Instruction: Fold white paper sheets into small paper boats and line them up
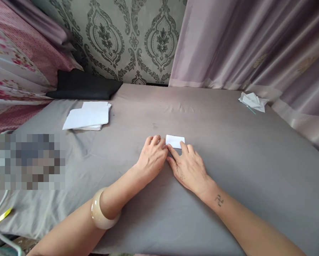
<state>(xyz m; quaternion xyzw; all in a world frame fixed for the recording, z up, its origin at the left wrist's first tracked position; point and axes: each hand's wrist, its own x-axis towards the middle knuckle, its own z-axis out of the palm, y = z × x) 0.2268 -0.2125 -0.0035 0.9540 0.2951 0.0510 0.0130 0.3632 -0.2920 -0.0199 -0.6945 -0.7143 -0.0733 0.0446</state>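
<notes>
A small white folded paper (175, 141) lies on the grey sheet (229, 160) in the middle of the view. My left hand (152, 157) rests palm down beside its left edge, fingers curled onto the paper's near corner. My right hand (188, 166) lies flat just below the paper, with the index finger and thumb pressing its lower edge. Both hands touch each other over the paper's near left part, which they hide. A pale bangle (100, 213) sits on my left wrist.
A stack of white paper sheets (87, 116) lies at the back left. A black cushion (84, 85) sits behind it against the patterned wall. Several folded or crumpled white papers (252, 101) lie at the back right by the curtain (255, 46). A yellow ribbon (0, 217) shows at the left edge.
</notes>
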